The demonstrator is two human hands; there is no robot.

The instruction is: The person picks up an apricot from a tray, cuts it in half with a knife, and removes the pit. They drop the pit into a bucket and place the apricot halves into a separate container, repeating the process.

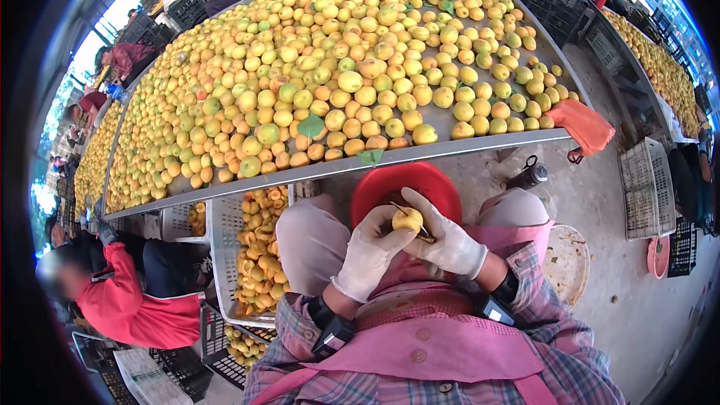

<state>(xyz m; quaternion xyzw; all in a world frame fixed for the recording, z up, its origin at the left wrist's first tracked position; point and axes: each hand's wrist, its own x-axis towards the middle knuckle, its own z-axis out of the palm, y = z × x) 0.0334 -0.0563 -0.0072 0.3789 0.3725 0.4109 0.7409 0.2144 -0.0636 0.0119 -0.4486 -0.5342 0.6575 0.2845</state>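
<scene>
A yellow apricot (407,219) sits between my two white-gloved hands, above my lap. My left hand (367,251) is closed around its left side, with the fingertips pressed to the fruit. In my right hand (451,246) is a thin dark tool (426,235) held close against the apricot; most of it is hidden by the fingers. The right thumb reaches over the top of the fruit. Directly below the hands stands a red bucket (442,184), its inside mostly in shadow.
A metal-rimmed table (345,172) heaped with apricots (300,75) spans the front. An orange cloth (583,126) hangs over its right corner. At left, a white crate (225,255) holds split apricots (262,247), beside a person in red (142,300). A dark bottle (531,172) and white bucket (566,262) stand right.
</scene>
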